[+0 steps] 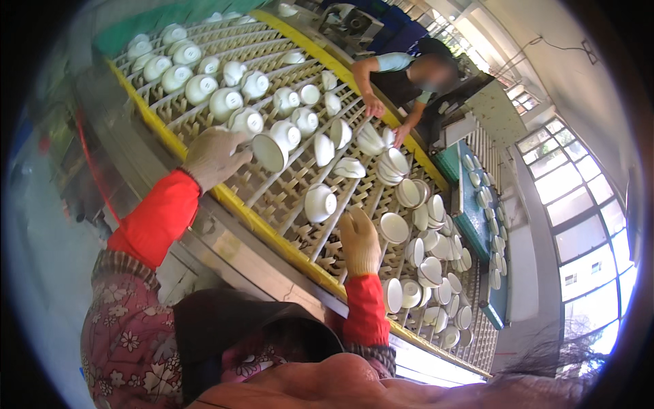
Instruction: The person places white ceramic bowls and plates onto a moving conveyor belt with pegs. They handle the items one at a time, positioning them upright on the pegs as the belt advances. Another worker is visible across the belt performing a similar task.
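Note:
My left hand (217, 156), in a beige knit glove, is over the conveyor's near side. Its fingertips are at the rim of a tilted white bowl (270, 153); whether they grip it I cannot tell. Inside the fingers is partly hidden. My right hand (360, 243), gloved too, is lower on the conveyor with no bowl seen in it. Left of its fingertips a white bowl (321, 203) lies on its side, and to its right another bowl (394, 228) faces up. Beyond my left hand, rows of bowls (201, 89) rest tilted with their bases showing.
The conveyor has pale pegs, cross rods and a yellow edge rail (245, 214). Many bowls (430, 271) crowd its right part. Across it, a co-worker's hands (374, 106) reach among bowls. A green-edged belt (472, 204) carries more bowls.

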Demonstrator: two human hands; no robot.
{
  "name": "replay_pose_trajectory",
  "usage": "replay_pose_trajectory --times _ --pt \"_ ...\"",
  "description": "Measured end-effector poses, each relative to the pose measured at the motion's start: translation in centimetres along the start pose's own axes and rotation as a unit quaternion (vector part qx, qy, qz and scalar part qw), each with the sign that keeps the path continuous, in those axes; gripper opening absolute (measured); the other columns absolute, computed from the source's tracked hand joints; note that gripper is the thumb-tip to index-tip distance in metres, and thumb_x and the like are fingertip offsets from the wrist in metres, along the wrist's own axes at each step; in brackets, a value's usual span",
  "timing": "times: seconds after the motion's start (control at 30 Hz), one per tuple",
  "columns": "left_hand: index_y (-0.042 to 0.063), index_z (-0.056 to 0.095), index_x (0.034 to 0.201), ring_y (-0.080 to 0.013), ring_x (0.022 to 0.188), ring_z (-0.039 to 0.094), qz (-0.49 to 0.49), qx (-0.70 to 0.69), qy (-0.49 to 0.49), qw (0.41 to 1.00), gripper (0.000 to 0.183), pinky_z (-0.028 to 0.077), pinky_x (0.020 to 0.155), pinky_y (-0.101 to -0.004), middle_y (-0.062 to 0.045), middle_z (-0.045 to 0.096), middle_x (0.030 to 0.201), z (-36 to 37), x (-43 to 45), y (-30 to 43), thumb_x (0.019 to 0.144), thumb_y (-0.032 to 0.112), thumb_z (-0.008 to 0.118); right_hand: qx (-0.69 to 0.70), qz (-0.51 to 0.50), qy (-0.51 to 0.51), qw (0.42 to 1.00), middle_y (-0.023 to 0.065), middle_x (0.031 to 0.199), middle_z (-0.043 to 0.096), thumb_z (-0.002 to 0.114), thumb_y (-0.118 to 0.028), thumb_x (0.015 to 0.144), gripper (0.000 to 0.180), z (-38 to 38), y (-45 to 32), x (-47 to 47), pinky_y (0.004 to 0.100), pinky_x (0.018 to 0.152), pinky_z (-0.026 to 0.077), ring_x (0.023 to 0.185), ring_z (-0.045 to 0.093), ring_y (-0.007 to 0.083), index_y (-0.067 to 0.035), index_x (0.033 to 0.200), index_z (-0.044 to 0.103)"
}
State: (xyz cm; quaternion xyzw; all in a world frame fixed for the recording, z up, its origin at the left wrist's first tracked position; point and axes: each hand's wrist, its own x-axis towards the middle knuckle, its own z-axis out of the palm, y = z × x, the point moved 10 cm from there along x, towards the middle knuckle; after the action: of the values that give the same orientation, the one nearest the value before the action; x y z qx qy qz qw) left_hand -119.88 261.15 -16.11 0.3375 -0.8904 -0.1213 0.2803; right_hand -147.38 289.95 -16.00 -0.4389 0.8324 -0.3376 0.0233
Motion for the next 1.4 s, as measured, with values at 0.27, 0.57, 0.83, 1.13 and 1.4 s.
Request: replay_pose_trajectory --times 0.27,0.57,0.83,1.13,1.4 --pt "0.005 0.073 0.118 -0.0368 0.113 0.073 0.143 0.033 0.011 0.989 0.041 0.053 0.110 -0.0522 -0.015 0.075 0.104 0.9 -0.7 8.3 0.093 0.032 0.090 -0.277 0.248 -0.057 0.926 0.0330 0.136 0.079 0.074 -0.067 0.103 0.079 -9.6 17.3 -12.6 0.0565 0.109 0.060 0.128 0.076 0.0493 -0.001 0.146 0.074" --pt "0.002 0.077 0.109 -0.0438 0.113 0.074 0.079 0.047 -0.059 0.994 0.032 0.053 0.111 -0.0572 -0.022 0.079 0.113 7.5 3.7 6.5 0.096 0.031 0.082 -0.074 0.199 -0.005 0.977 0.0248 0.104 0.083 0.077 -0.038 0.105 0.038 -10.9 12.0 -10.2 0.0522 0.089 0.064 0.100 0.081 0.0439 -0.004 0.120 0.085" --pt "0.007 0.081 0.103 -0.0458 0.101 0.075 0.040 0.022 0.085 0.995 0.025 0.058 0.098 -0.0556 -0.018 0.079 0.098 4.4 3.9 6.2 0.102 0.031 0.079 0.466 0.080 -0.146 0.869 0.0142 0.127 0.080 0.057 -0.033 0.124 0.045 -2.3 1.6 1.1 0.0371 0.086 0.064 0.112 0.080 0.0240 0.005 0.144 0.070" --pt "0.005 0.076 0.129 -0.0387 0.122 0.069 0.120 0.045 0.106 0.986 0.047 0.053 0.108 -0.0527 -0.018 0.073 0.127 3.3 4.3 10.7 0.095 0.034 0.087 -0.259 -0.064 0.041 0.963 0.0238 0.106 0.084 0.083 -0.048 0.101 0.057 -6.3 13.1 3.2 0.0571 0.097 0.062 0.106 0.080 0.0456 -0.003 0.135 0.073" --pt "0.003 0.086 0.096 -0.0416 0.087 0.081 -0.007 0.178 -0.024 0.984 0.059 0.062 0.080 -0.0571 -0.023 0.082 0.091 5.5 6.1 10.0 0.104 0.060 0.073 -0.220 0.150 0.032 0.963 0.0274 0.105 0.084 0.076 -0.059 0.104 0.056 -8.3 24.1 3.0 0.0516 0.100 0.063 0.109 0.081 0.0456 -0.005 0.110 0.089"
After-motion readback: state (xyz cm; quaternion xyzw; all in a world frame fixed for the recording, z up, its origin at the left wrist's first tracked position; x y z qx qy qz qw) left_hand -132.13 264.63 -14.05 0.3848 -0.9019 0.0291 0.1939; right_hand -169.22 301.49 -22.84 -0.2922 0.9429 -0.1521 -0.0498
